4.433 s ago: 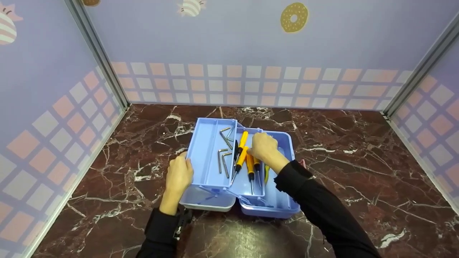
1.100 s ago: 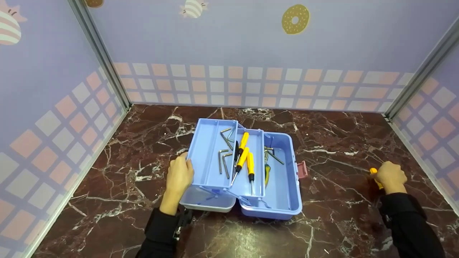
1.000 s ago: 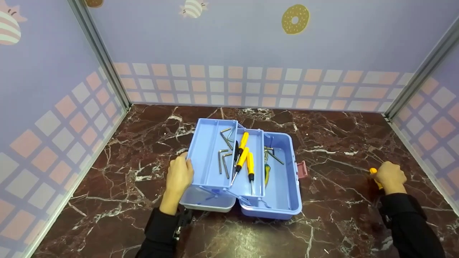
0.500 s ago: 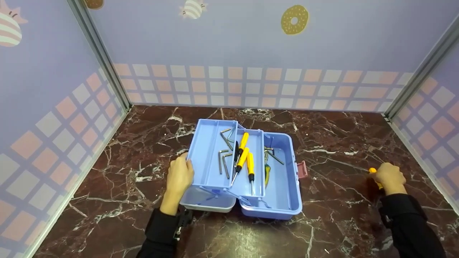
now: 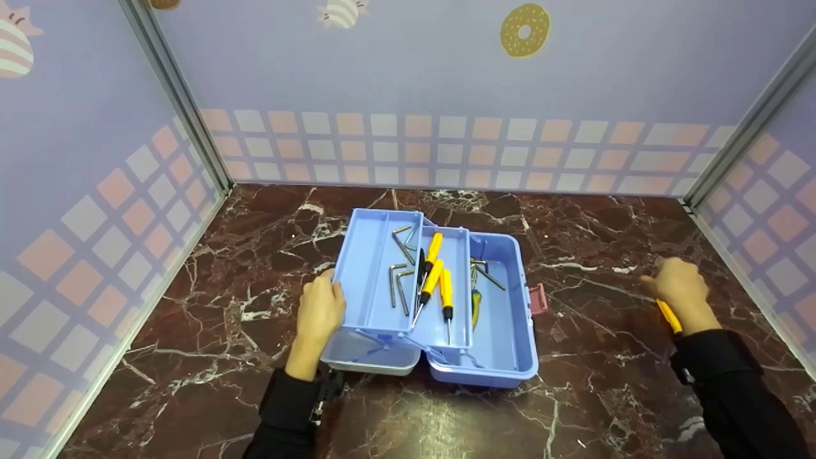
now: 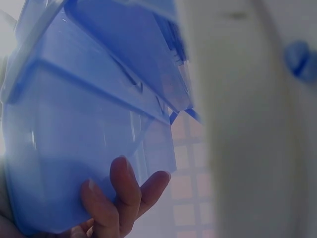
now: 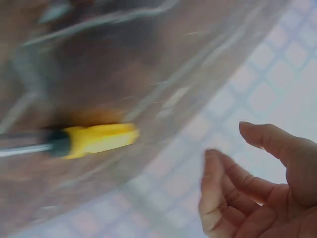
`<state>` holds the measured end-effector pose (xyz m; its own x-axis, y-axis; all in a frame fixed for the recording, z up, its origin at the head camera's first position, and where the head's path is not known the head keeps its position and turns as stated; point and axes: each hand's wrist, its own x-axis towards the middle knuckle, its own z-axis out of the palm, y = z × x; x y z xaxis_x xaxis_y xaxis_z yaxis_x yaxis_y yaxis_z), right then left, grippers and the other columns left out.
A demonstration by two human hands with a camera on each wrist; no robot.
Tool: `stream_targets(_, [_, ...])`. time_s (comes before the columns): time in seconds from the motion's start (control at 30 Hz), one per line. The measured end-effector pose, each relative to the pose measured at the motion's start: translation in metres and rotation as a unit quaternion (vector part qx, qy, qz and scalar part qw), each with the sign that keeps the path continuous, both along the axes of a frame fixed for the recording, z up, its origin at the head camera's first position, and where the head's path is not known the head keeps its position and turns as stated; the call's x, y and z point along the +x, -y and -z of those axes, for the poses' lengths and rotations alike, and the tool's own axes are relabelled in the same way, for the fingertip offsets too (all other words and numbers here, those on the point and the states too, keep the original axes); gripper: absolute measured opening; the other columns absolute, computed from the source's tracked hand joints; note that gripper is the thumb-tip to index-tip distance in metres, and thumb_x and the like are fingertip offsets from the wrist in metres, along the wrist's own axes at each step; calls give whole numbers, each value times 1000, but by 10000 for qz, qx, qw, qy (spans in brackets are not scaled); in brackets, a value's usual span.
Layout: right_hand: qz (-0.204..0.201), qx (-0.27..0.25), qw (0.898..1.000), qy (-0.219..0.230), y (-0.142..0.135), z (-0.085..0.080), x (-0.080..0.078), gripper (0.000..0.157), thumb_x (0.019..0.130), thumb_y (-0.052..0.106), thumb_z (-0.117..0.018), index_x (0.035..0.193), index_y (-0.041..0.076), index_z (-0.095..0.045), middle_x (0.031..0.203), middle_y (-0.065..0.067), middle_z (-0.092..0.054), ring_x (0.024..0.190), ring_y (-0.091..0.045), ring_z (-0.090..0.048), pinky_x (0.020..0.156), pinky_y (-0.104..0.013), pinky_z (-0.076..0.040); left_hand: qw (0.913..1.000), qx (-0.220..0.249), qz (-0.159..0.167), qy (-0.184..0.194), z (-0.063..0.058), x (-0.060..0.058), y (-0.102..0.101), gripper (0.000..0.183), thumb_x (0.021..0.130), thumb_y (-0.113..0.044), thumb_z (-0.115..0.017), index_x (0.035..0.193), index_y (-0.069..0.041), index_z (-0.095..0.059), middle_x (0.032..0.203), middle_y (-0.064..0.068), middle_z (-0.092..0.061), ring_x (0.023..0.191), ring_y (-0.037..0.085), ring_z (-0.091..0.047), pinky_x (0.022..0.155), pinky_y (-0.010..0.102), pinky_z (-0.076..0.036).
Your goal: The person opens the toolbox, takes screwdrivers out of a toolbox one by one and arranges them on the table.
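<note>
A light-blue cantilever toolbox [image 5: 526,338] stands spread wide, its trays fanned out to the left. My left hand [image 5: 320,307] grips its left side; in the left wrist view curled fingers [image 6: 125,186] show against the blue plastic wall. On the table at the right lies a yellow-handled screwdriver [image 5: 668,315], its black collar and metal shaft plain in the right wrist view. My right hand [image 5: 683,287] hovers just beyond it, thumb and fingers apart, holding nothing. Several other yellow-handled screwdrivers [image 5: 445,290] lie in the middle tray.
Hex keys [image 5: 393,287] rest in the upper tray. Pliers with a green-yellow handle [image 5: 476,306] and another hex key [image 5: 491,278] are in the box's bottom. A pink latch [image 5: 538,299] juts from the right side. Patterned panels [image 5: 414,146] border the marble-look table [image 5: 605,382].
My right hand carried a screwdriver from the toolbox to the table's right side, then let go and rose away from it. My left hand has stayed on the box.
</note>
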<state>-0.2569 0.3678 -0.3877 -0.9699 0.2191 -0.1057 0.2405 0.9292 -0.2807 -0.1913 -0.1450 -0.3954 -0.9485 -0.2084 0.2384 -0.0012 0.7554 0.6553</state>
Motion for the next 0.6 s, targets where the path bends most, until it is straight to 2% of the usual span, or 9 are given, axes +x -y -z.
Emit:
stream_targets(0.1, [-485,-14,9975,-505,26,-9,-2,34,81,27,-60,69,-3,-53,76,-30,-55,66,-45,-53,48,-45,-42,10000,3,14,32,0,0,-1,28,88,-4,-45,111,6,-56,97,30,-59,84,44,-58,66,52,-46])
stream_targets(0.13, [-649,-23,9956,-677,35,-12,-3,34,81,27,-61,67,-3,-54,73,-27,-56,63,-41,-54,47,-44,-42,10000,-11,22,23,0,1,-1,28,88,-4,-45,111,6,-56,97,30,-59,83,44,-58,66,52,-46])
stream_targets(0.2, [-958,-106,9910,-932,56,-18,-4,31,80,25,-61,67,-3,-57,70,-22,-59,61,-35,-55,49,-43,-43,10000,-3,1,40,-1,1,-1,28,88,-5,-45,111,6,-56,97,29,-59,83,43,-58,66,52,-46])
stream_targets(0.27, [-1222,-236,9859,-1117,78,-24,-5,27,80,23,-61,73,-3,-63,76,-23,-62,63,-35,-57,54,-46,-45,10000,-1,-6,55,-1,1,0,28,88,-5,-45,112,6,-56,98,29,-59,84,43,-58,66,52,-46])
stream_targets(0.33, [-1480,-343,9803,-1263,98,-29,-5,24,79,21,-61,77,-3,-65,79,-24,-63,63,-35,-58,57,-48,-45,10000,9,3,67,-1,1,0,28,88,-5,-44,112,6,-55,98,29,-59,84,43,-58,66,52,-46])
stream_targets(0.6, [-2131,-503,9662,-1363,171,-35,-5,20,77,19,-63,68,2,-64,64,-12,-62,50,-21,-54,48,-38,-47,10000,10,11,25,-1,1,0,28,88,-4,-44,111,7,-56,96,29,-59,81,43,-59,62,51,-47])
